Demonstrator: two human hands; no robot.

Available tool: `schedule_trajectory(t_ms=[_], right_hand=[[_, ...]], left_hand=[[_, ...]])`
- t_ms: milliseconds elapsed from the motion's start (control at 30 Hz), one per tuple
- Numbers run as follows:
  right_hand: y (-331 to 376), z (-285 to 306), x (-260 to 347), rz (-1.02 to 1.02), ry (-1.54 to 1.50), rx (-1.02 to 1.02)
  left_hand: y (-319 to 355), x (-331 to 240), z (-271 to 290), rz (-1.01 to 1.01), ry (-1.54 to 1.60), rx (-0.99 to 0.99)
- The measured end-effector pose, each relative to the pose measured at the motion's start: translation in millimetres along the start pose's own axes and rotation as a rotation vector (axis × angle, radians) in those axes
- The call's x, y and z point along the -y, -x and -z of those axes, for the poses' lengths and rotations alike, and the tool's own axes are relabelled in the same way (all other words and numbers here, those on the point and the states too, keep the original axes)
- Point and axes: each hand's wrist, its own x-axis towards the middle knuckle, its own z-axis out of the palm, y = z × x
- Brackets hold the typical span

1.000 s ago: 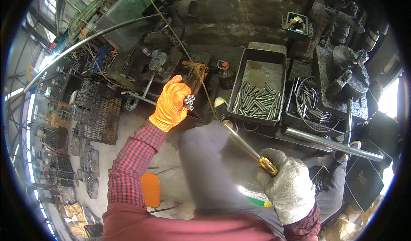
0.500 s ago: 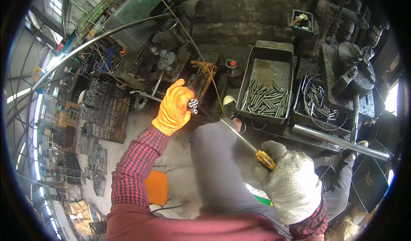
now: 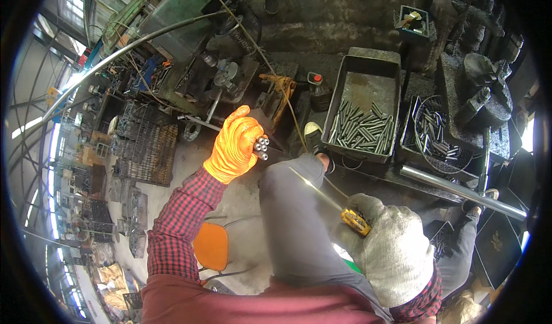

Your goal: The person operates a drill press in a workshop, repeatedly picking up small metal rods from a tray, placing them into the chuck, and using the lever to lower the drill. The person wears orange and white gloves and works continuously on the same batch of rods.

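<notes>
In an orange rubber glove, my left hand (image 3: 231, 148) is closed around a bundle of short metal tubes (image 3: 261, 147), their round, hollow ends facing right. My right hand (image 3: 397, 249) wears a thick grey-white knit glove and grips a yellow-handled tool (image 3: 355, 221). From its handle a long, thin, shiny metal shaft reaches up and left over my grey trouser leg. The shaft's tip is apart from the tubes, below and right of them. Glove and fingers hide most of the handle, so the tool's exact kind is unclear.
A metal bin (image 3: 368, 77) of loose metal pins stands ahead on the right, beside a round mesh basket (image 3: 432, 134) of similar parts. A thick steel bar (image 3: 463, 192) lies near them. A bottle with a red cap (image 3: 318, 88) and an orange stool (image 3: 211, 247) are nearby.
My view has shifted slightly, so the bins appear a little farther right. The tool's shaft tip has moved slightly left and down. Both hands keep their hold.
</notes>
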Motion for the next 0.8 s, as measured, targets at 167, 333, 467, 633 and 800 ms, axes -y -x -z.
schedule_trajectory(t_ms=[167,333,467,633,800], right_hand=[[2.2,4.1,5.9,0.003,0.05,0.025],[0.1,4.7,4.1,0.019,0.053,0.051],[-1.1,1.5,1.1,0.037,0.047,0.017],[-2.4,-2.3,-2.0,0.026,0.018,0.025],[-4.4,-4.4,-2.9,0.06,0.08,-0.018]], left_hand=[[4.9,-0.6,-3.6,0.032,0.005,-0.019],[4.4,0.9,-2.6,0.012,0.006,-0.024],[5.0,2.4,-0.6,0.008,-0.01,0.005],[11.6,4.4,-2.9,0.091,0.016,-0.003],[20.3,4.1,-9.6,0.11,0.05,-0.039]])
